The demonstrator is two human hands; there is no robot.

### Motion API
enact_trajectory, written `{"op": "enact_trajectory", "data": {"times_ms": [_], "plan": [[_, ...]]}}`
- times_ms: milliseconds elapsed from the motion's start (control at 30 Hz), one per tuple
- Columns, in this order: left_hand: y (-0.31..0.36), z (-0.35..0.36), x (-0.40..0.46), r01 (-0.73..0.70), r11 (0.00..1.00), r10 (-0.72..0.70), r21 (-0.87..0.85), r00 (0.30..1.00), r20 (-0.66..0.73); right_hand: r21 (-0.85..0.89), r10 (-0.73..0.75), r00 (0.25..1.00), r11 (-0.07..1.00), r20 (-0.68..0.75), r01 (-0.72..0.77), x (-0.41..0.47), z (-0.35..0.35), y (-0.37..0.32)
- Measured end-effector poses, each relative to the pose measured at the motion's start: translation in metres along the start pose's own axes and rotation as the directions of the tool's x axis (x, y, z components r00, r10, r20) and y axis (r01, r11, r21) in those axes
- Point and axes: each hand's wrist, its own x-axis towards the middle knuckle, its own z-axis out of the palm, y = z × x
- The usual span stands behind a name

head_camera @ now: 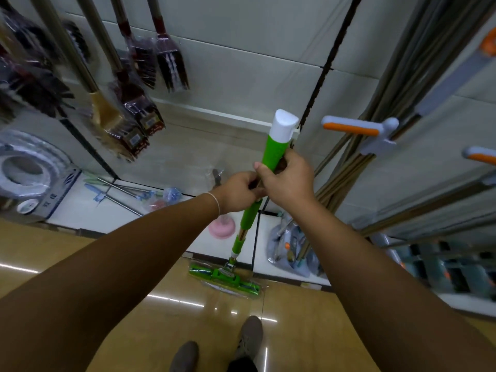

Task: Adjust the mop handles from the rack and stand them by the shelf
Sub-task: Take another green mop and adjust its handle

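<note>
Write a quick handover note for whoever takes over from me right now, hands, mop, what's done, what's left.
Left hand: grips the green mop handle at the middle joint.
Right hand: grips the same handle just above, below the white cap.
Mop: upright, slightly tilted, its green head on the wooden floor by the edge of the white shelf base.
Done: this mop is off the rack.
Left: finish adjusting the handle, stand it by the shelf, then do the other mops.
</note>
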Motion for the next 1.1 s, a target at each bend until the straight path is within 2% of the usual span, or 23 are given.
{"op": "enact_trajectory", "data": {"times_ms": [200,467,567,667,833,933,1100], "plan": [[-0.001,-0.002,-0.051,0.012,0.999,-0.007,-0.033,0.990,0.140,-0.008,0.046,0.998,0.999,-0.034,-0.046,-0.069,-0.007,-0.023],[-0.002,0.014,-0.120,-0.183,0.982,0.168,0.035,0.950,0.265,0.058,0.185,0.980,0.982,-0.080,-0.180,-0.164,-0.025,-0.045],[0.028,0.021,-0.140,-0.262,0.965,0.247,0.003,0.915,0.320,0.132,0.199,0.973,0.974,-0.113,-0.184,-0.185,-0.055,-0.054],[0.071,0.028,-0.150,-0.372,0.928,0.349,-0.004,0.867,0.356,0.176,0.189,0.955,0.973,-0.229,-0.151,-0.196,-0.096,-0.068],[0.145,0.056,-0.149,-0.496,0.857,0.511,-0.142,0.777,0.369,0.252,0.185,0.893,0.964,-0.411,-0.084,-0.207,-0.177,-0.092],[0.185,0.086,-0.152,-0.470,0.847,0.531,-0.248,0.755,0.385,0.264,0.192,0.862,0.962,-0.469,-0.071,-0.222,-0.225,-0.097],[0.244,0.158,-0.167,-0.437,0.821,0.570,-0.368,0.670,0.476,0.262,0.220,0.792,0.962,-0.570,-0.078,-0.261,-0.299,-0.082]]}}
